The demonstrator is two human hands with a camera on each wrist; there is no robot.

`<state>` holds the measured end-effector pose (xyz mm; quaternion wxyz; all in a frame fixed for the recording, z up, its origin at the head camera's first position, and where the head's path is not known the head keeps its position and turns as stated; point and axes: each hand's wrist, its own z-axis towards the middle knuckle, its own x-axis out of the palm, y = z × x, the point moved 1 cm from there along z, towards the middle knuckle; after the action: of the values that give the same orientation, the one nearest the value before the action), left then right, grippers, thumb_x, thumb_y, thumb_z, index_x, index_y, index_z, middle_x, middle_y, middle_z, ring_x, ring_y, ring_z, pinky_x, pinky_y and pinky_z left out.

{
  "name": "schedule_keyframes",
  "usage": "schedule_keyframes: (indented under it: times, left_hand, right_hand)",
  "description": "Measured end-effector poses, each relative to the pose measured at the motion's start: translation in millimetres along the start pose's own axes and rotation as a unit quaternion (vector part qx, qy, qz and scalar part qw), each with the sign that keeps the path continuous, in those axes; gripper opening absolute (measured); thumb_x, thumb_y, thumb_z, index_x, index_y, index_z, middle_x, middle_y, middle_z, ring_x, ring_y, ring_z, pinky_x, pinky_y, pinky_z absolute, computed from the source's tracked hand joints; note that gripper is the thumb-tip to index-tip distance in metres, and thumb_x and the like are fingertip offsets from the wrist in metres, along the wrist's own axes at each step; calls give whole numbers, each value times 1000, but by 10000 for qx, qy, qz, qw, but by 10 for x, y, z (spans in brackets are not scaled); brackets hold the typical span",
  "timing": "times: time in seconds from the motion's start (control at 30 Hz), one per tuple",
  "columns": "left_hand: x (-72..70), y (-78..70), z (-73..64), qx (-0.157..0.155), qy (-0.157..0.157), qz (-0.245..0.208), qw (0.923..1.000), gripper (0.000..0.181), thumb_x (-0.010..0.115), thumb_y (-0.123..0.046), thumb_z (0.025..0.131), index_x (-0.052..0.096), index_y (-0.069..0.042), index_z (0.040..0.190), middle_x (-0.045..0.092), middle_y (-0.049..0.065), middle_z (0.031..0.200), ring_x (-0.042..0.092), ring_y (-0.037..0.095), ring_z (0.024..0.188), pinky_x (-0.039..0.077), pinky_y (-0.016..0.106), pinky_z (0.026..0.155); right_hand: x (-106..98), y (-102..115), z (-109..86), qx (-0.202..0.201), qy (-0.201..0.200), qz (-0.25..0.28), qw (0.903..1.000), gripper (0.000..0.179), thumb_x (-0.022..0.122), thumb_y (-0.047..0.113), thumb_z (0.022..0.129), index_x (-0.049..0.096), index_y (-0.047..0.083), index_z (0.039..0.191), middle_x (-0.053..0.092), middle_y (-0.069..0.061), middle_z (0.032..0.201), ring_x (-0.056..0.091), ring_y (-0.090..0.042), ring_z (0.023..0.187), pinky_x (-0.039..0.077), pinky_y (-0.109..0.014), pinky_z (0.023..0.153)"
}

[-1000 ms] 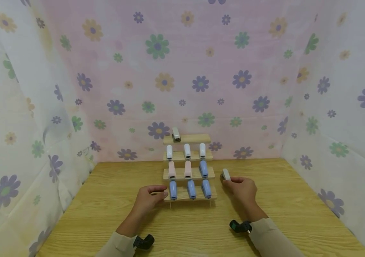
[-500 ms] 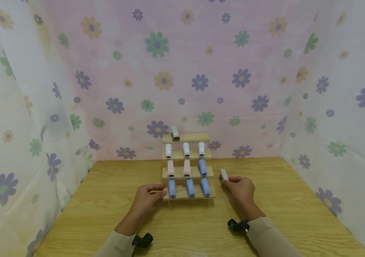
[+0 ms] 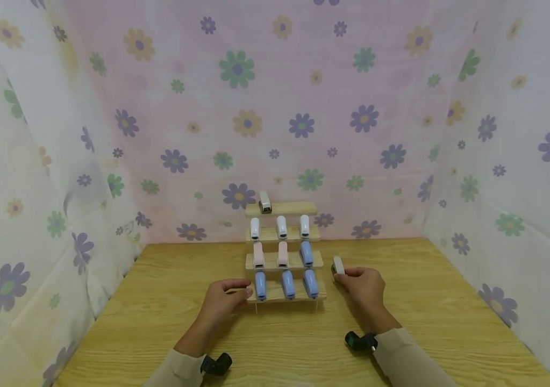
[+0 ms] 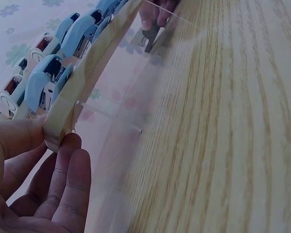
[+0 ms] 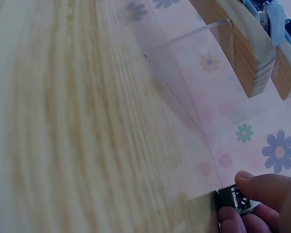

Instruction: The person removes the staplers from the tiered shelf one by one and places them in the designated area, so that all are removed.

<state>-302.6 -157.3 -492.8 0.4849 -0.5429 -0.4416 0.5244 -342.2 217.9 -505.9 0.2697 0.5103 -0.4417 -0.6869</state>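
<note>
A tiered wooden stand (image 3: 279,297) carries rows of small staplers in the head view. My left hand (image 3: 223,302) pinches the left end of the lowest wooden shelf (image 4: 53,127) between thumb and fingers. Three blue staplers (image 3: 288,285) sit on that shelf. To the right of the stand, my right hand (image 3: 365,287) holds a white stapler (image 3: 338,266) with a dark base. The right wrist view shows this stapler's dark end (image 5: 235,198) between thumb and curled fingers, low beside the tabletop.
Two pink staplers (image 3: 258,255) and a blue stapler (image 3: 306,253) occupy the second shelf. Three white staplers (image 3: 281,227) stand above them. On the top shelf (image 3: 294,208), one white stapler (image 3: 265,202) sits at the left. Flowered cloth (image 3: 275,107) surrounds the wooden table (image 3: 275,344).
The right hand with the white stapler has shifted very slightly left. My left hand keeps its place on the shelf end, and the staplers on the stand look unmoved.
</note>
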Motion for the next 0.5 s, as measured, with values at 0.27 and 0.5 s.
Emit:
schedule_keyframes:
  times: [0.27,0.5]
  left_hand:
    - [-5,-6,15,24,9,37,10000,32,79,-19,94,76,-3,121,70,16,126,74,20,95,64,38,83]
    - [-6,10,21,30,73,4,10000,33,79,-19,94,76,-2,122,70,16,126,75,21,96,64,38,83]
  right_hand:
    - [0,-6,33,-139,32,-211,9997,30,90,35,82,83,10,97,79,-6,90,69,-18,76,56,-28,62]
    - [-10,-12,12,-204,-12,-199,9996,31,89,34,83,83,8,99,79,-8,93,70,-19,78,57,-28,63]
